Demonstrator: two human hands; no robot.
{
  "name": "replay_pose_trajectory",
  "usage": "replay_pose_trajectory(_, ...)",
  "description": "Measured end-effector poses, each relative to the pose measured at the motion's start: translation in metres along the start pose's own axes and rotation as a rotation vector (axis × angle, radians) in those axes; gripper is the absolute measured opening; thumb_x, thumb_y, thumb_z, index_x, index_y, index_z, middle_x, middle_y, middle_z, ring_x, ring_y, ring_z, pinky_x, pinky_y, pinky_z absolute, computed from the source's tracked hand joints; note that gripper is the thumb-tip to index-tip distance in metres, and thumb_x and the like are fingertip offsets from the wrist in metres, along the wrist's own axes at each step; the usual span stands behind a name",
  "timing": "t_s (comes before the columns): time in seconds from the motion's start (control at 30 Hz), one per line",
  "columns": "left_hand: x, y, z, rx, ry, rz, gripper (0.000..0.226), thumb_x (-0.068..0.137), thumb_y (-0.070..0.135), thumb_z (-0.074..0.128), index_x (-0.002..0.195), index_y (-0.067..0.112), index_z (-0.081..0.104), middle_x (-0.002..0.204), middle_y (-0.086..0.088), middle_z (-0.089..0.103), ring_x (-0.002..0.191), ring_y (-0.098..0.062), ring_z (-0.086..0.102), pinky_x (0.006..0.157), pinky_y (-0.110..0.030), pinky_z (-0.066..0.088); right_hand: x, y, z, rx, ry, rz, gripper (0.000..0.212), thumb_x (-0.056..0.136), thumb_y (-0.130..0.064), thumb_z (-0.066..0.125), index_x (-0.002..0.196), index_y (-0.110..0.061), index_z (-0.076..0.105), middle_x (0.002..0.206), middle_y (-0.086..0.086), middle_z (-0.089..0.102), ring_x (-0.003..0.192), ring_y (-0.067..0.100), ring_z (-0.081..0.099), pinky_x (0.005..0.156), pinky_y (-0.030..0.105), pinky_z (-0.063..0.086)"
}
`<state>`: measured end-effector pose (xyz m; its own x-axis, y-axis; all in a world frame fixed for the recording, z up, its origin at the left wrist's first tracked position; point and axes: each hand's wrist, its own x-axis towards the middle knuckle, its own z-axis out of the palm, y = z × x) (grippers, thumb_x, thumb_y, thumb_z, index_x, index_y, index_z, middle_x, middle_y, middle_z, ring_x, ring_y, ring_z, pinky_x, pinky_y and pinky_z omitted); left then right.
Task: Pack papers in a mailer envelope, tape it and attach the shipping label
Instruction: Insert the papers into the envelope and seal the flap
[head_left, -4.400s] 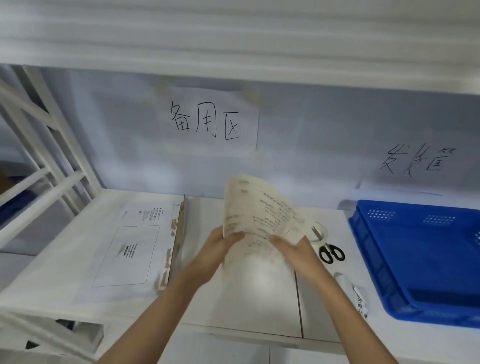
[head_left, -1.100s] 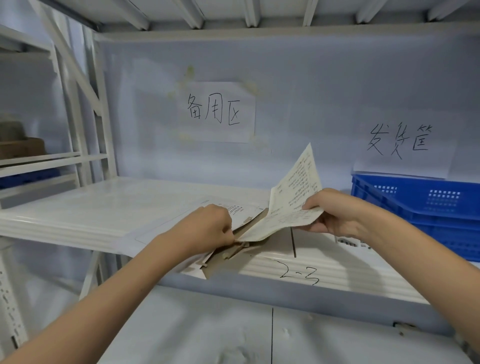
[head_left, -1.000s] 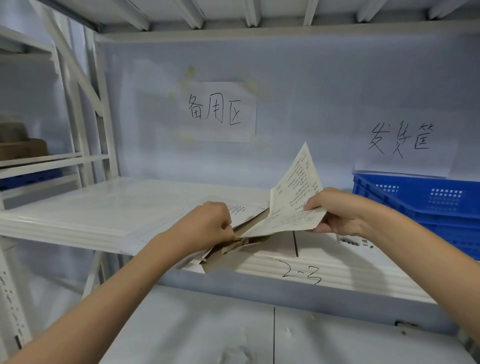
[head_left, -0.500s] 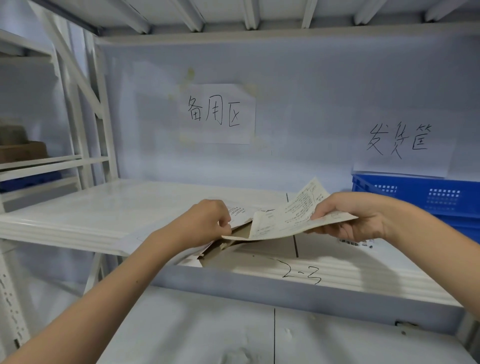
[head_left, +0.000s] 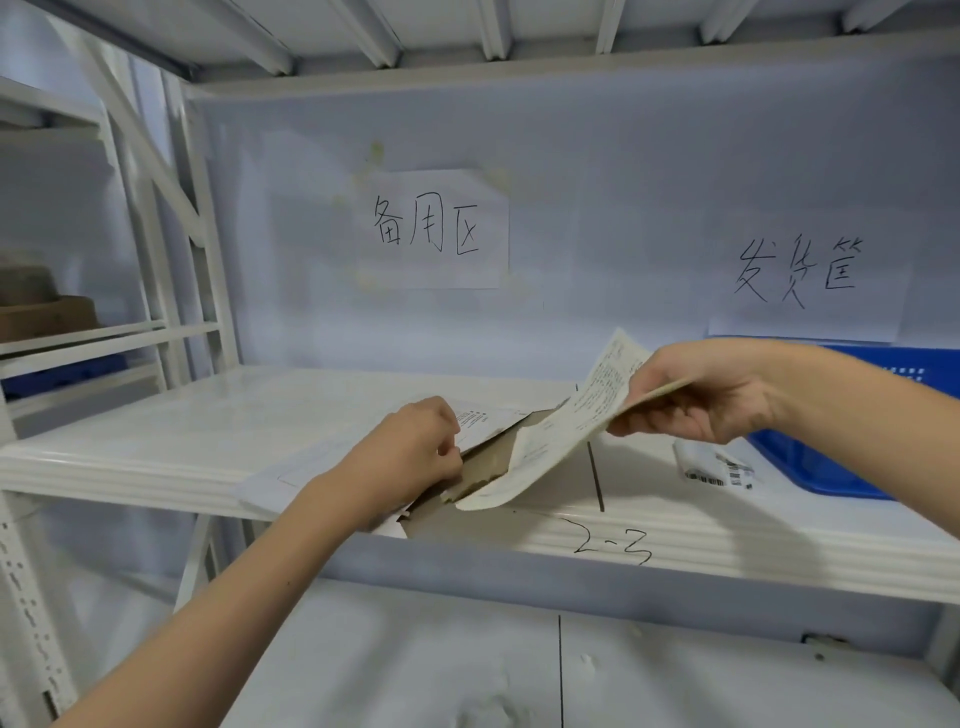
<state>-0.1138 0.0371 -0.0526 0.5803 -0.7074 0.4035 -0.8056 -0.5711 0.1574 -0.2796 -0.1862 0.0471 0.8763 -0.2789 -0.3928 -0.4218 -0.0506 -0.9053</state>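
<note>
Right hand (head_left: 691, 397) is pinching the papers (head_left: 558, 436), feeding them leftward into the mailer envelope (head_left: 488, 457) the left hand (head_left: 410, 452) is gripping open; next, sliding them fully in

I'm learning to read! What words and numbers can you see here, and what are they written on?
"备用区": paper sign on the back wall.
"发货筐": paper sign above the blue basket.
"2-3": handwritten on the shelf's front edge.
Papers in the right hand: print too small.
Mailer envelope by the left hand: too small.
Barcode label: blurred.
</note>
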Motion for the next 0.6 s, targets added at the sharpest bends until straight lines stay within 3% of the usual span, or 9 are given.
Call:
replay_pose_trajectory(0.1,-0.003,0.006,0.003,0.022,0.021,-0.008,0.032,0.086,0.019,0.054,0.058,0.005,0.056,0.119,0.009,0.052,0.064,-0.016,0.050,0.064,-0.032,0.043,0.001,-0.002,0.002,-0.012,-0.002,-0.004,0.034,0.094,0.004,0.045,0.074,0.014,0.071,0.063,0.022,0.071,0.038,0.015,0.066,0.035,0.020,0.052)
replay_pose_trajectory(0.17,-0.004,0.009,0.004,0.041,0.023,0.010,0.033,0.087,0.020,0.053,0.063,-0.001,0.059,0.123,0.009,0.051,0.063,-0.016,0.049,0.068,-0.035,0.047,0.003,-0.003,0.007,-0.017,0.005,-0.012,0.028,0.095,0.004,0.042,0.085,0.013,0.067,0.063,0.022,0.071,0.039,0.015,0.066,0.036,0.019,0.053)
replay_pose_trajectory(0.27,-0.005,0.008,0.006,0.049,0.028,0.024,0.034,0.089,0.021,0.052,0.067,-0.003,0.062,0.126,0.009,0.051,0.067,-0.020,0.051,0.071,-0.037,0.050,0.008,-0.004,0.013,-0.022,0.018,-0.027,0.026,0.094,0.006,0.038,0.091,0.013,0.063,0.063,0.022,0.071,0.042,0.016,0.068,0.038,0.019,0.053)
replay_pose_trajectory(0.5,-0.006,0.003,0.006,0.014,0.028,0.019,0.035,0.088,0.022,0.056,0.061,0.001,0.057,0.124,0.009,0.050,0.063,-0.014,0.050,0.070,-0.036,0.048,0.015,-0.012,-0.004,0.104,0.004,-0.061,0.030,0.096,0.003,0.043,0.080,0.017,0.065,0.062,0.022,0.070,0.041,0.019,0.068,0.038,0.020,0.054)
replay_pose_trajectory(0.6,-0.007,0.001,0.009,0.008,0.030,0.027,0.034,0.088,0.023,0.054,0.065,0.000,0.063,0.125,0.010,0.050,0.067,-0.020,0.056,0.071,-0.039,0.051,0.020,-0.005,-0.013,0.158,0.029,-0.085,0.034,0.096,0.002,0.047,0.074,0.016,0.068,0.061,0.022,0.070,0.042,0.019,0.068,0.040,0.020,0.055)
